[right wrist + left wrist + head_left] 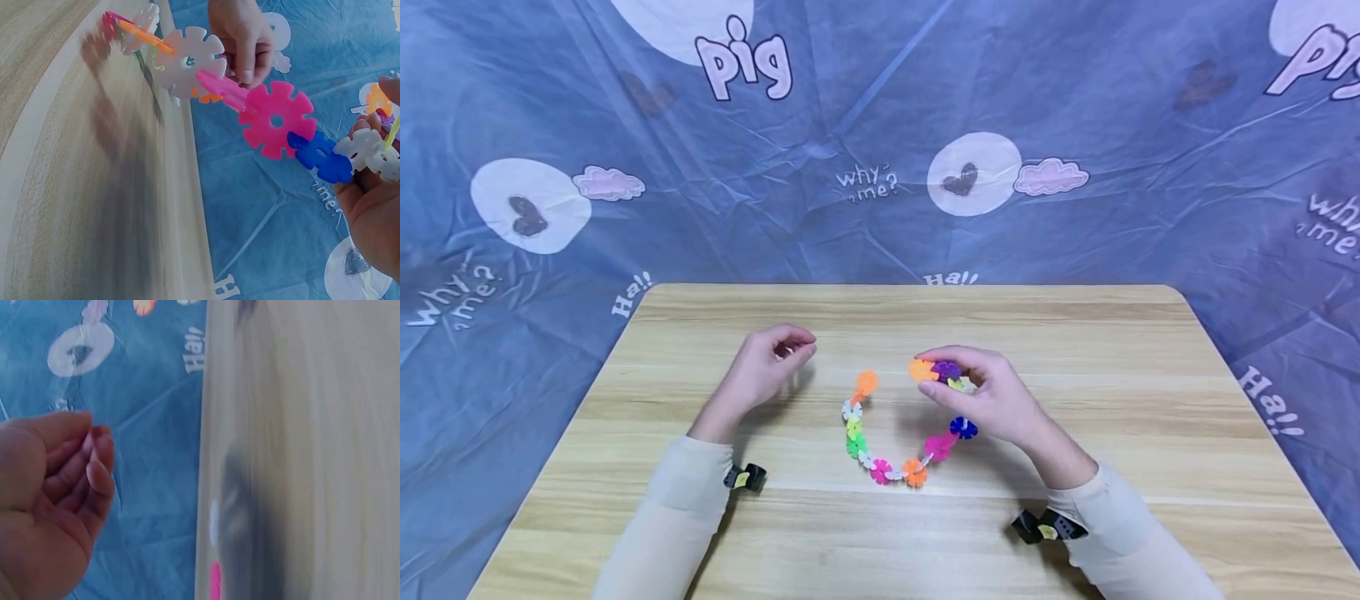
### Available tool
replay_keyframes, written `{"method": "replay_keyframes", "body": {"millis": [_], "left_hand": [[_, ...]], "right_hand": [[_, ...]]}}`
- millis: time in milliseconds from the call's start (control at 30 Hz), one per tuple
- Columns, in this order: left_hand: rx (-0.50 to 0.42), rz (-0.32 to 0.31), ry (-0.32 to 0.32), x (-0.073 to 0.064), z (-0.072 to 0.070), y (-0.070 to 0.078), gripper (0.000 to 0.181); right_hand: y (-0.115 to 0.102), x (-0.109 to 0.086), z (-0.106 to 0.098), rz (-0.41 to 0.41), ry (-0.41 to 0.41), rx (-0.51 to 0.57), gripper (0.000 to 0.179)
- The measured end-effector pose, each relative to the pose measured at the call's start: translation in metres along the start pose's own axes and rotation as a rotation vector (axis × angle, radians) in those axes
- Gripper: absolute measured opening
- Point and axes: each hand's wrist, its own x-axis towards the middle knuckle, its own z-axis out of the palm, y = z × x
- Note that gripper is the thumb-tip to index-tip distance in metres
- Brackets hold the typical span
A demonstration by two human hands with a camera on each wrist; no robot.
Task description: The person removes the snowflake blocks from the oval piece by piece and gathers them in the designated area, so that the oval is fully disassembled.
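Observation:
A curved chain of interlocking plastic snowflake discs (881, 472), in orange, white, yellow, green, pink, blue and purple, hangs in a U over the table. My right hand (996, 400) pinches its right end, at an orange disc (922, 371) and a purple disc (947, 371). In the right wrist view, a pink disc (300, 112) and a blue disc (322, 156) lead to that hand. At the chain's other end, an orange disc (867, 382) stands free. Left of it is my left hand (763, 371), fingers loosely bent and holding nothing; its palm (37, 531) shows in the left wrist view.
The light wood table (662, 533) stretches under both arms. Behind it hangs a blue printed cloth (820, 225) with wrinkles. Black straps with small devices sit at the left wrist (746, 477) and the right wrist (1049, 527).

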Motion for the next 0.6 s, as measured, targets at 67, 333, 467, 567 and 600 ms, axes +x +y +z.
{"method": "replay_keyframes", "body": {"millis": [67, 333, 467, 567, 600], "left_hand": [[-0.020, 0.065, -0.003, -0.002, 0.004, 0.006, 0.018], [-0.122, 0.271, -0.023, -0.007, 0.020, 0.025, 0.014], [-0.168, 0.361, -0.025, -0.007, 0.026, 0.038, 0.014], [-0.197, 0.426, -0.033, -0.006, 0.031, 0.048, 0.015], [-0.208, 0.450, -0.038, -0.006, 0.032, 0.051, 0.015]], "right_hand": [[0.000, 0.000, 0.000, 0.002, 0.000, 0.004, 0.030], [-0.002, 0.001, -0.002, -0.011, 0.010, 0.023, 0.030], [-0.003, 0.001, -0.002, 0.009, 0.009, 0.021, 0.031], [-0.003, 0.000, -0.002, 0.026, 0.011, 0.018, 0.031], [-0.003, 0.000, -0.002, 0.029, 0.013, 0.016, 0.031]]}}
